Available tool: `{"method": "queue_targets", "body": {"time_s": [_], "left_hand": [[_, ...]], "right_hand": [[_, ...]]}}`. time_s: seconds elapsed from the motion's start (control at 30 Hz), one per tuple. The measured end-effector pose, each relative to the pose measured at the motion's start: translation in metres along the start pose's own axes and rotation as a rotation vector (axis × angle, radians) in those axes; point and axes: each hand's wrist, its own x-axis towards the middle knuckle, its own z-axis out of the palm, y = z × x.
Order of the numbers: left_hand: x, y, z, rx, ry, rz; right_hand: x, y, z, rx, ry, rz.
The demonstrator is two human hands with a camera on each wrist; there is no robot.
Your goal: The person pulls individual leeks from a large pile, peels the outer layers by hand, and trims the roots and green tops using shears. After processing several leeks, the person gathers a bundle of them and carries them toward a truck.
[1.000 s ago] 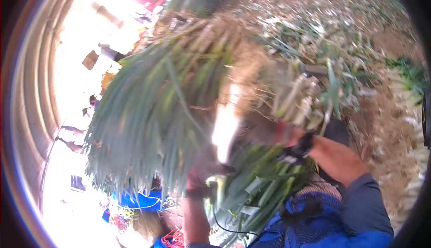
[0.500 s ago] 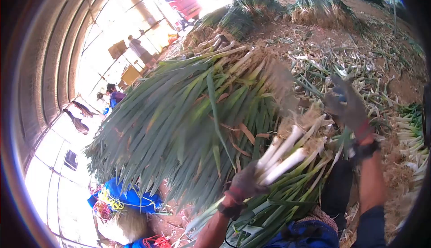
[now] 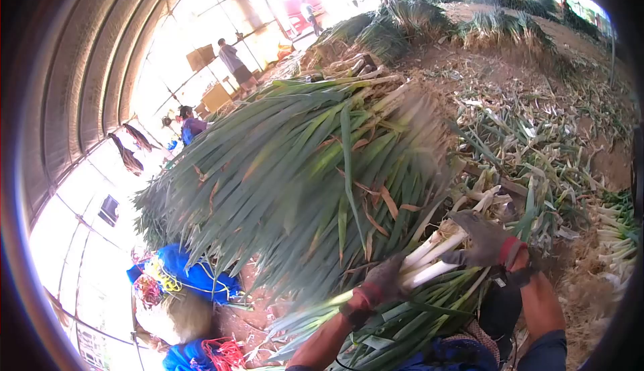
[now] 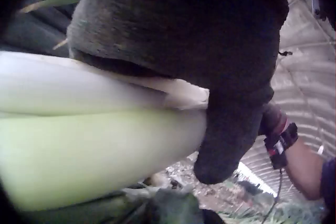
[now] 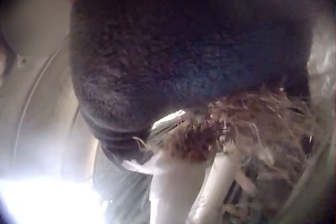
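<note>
My gloved left hand grips a small bunch of leeks around the white stems, their green leaves trailing to the lower left. In the left wrist view, pale stems run under the dark glove. At the root end, my gloved right hand has its thumb and fingers on either side of the bunch. The right wrist view has brown roots right beneath that glove, above two white stems. More leeks lie beneath the hands, in front of the body.
A big heap of leeks fills the middle, its roots toward the right. Leaf scraps litter the ground at right, with a row of leeks at the edge. Blue bundles and red strings lie lower left. People stand farther off.
My right hand, spread and raised to the right half a second ago, has come down onto the root end of the bunch. The left hand keeps its grip and has shifted slightly right.
</note>
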Motion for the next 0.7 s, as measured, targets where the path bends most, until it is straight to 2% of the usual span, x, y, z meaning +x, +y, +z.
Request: {"method": "queue_targets", "body": {"time_s": [0.07, 0.2, 0.3, 0.5, 0.6, 0.7], "left_hand": [[0.003, 0.003, 0.001, -0.002, -0.036, -0.029], [0.005, 0.006, 0.006, -0.081, -0.034, -0.035], [-0.006, 0.013, 0.009, -0.15, 0.048, -0.007], [-0.011, 0.007, 0.022, -0.228, 0.106, 0.009], [-0.01, 0.001, 0.027, -0.265, 0.142, 0.05], [-0.014, 0.01, 0.022, -0.241, 0.136, 0.024]], "right_hand": [[-0.005, -0.038, -0.019, -0.447, 0.042, 0.027], [0.002, -0.059, 0.026, -0.647, -0.08, -0.287], [0.02, -0.045, 0.078, -0.666, -0.177, -0.136], [0.028, -0.037, 0.078, -0.668, -0.302, -0.188], [0.022, -0.027, 0.082, -0.509, -0.13, -0.23], [0.026, -0.048, 0.066, -0.503, -0.365, -0.08]]}}
